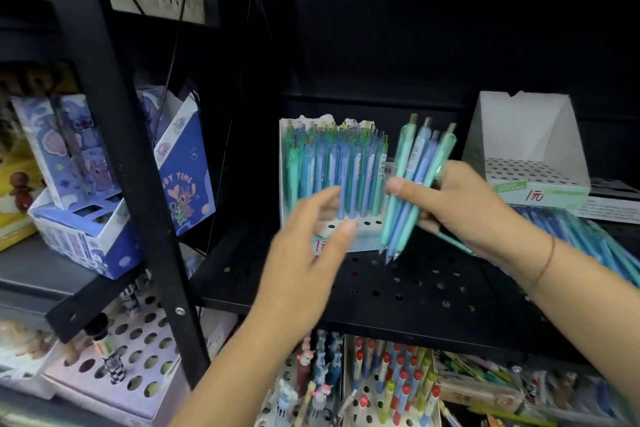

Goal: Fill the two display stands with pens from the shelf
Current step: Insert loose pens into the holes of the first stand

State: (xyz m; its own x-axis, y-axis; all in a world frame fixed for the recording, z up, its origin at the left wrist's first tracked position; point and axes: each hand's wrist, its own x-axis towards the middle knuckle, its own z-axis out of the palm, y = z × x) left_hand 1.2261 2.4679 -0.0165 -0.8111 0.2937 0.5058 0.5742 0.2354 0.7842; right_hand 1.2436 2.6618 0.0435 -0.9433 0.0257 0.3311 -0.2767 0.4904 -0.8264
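1. While the right hand point(460, 204) grips a bundle of pens point(417, 180), its thumb presses across the front of the barrels and its fingers curl round behind them.
2. Bundle: green and blue barrels, clicker ends up, tips down, tilted slightly, held just above the black perforated shelf point(415, 288).
3. Left hand point(311, 243): motion-blurred, fingers straight and spread apart, holding nothing, raised in front of the left stand point(367, 236).
4. Left stand: white, on the shelf, packed with upright blue and green pens; a few holes in its front row show open.
5. Right stand point(530, 135): white card, further right on the same shelf, well apart from the bundle; rows of open holes show on its top.
6. Loose pens point(588, 236) lie in a heap on the shelf below the right stand, partly behind the right forearm.
7. Thin cord bracelet point(547, 260) on the right wrist.
8. Blue cartoon boxes point(183, 177) sit on the neighbouring shelf to the left; assorted pens point(381, 381) stand in racks on the level below.
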